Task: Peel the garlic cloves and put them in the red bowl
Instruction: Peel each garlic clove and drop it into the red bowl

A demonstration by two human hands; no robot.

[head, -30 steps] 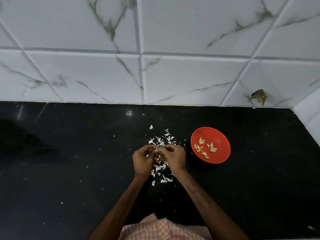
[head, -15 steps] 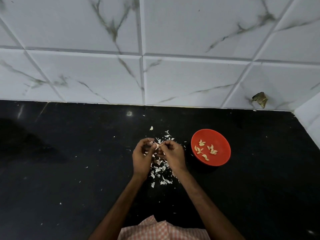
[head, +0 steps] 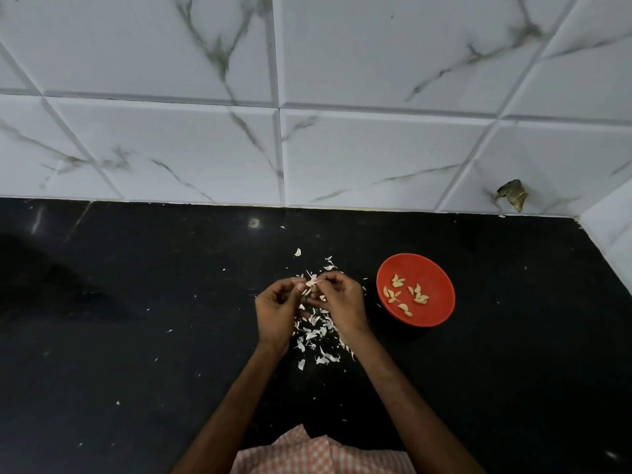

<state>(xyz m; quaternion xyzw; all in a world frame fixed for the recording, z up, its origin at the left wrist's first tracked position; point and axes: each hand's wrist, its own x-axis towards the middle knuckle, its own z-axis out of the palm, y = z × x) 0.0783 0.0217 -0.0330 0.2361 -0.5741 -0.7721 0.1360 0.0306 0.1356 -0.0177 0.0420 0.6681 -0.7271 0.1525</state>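
Head view, one person at a black countertop [head: 136, 336], seen from above.

1. Left hand [head: 275, 311]: fingers curled inward, thumb and forefinger tips pinching a garlic clove [head: 311, 283].
2. Right hand [head: 342, 302]: fingers likewise curled, their tips meeting the same clove from the opposite side. Both hands grip it, and the clove is small and pale between the two sets of fingertips.
3. Papery skins [head: 316, 331]: a loose white litter on the counter directly beneath the fingers, trailing back toward the wrists, with a few flakes just beyond the fingertips.
4. Red bowl [head: 434, 313]: upright on the counter, off to the right of the right-hand fingers, near but not touching.
5. Peeled cloves [head: 407, 295]: a small scatter lying in the bottom of the bowl.
6. Marbled white wall tiles [head: 205, 148]: well beyond the fingertips, meeting the counter's far edge.
7. Checked garment [head: 307, 453]: behind the forearms, at the near edge.
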